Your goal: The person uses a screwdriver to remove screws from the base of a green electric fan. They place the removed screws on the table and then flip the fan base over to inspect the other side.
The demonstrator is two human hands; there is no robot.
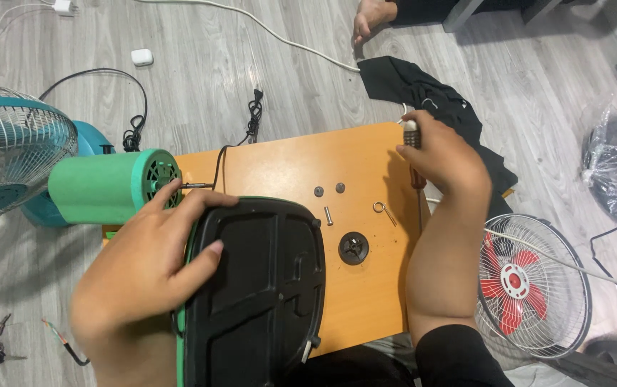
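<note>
Head view: the black fan base [258, 287] is steadied by the left hand [143, 276], fingers spread; a screwdriver [413, 143] is gripped by the right hand's [441, 154] curled fingers.

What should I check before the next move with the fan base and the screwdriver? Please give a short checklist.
1. Left hand steadies the black fan base: ok.
2. Right hand grips the screwdriver: ok.
3. Screwdriver tip type: cannot tell, the hand hides it.
4. Loose parts lie apart on the orange board: two small round pieces, bolt, hook, black cap: ok.
5. Black cord clear of the base: not ok, it runs under its edge.
</note>
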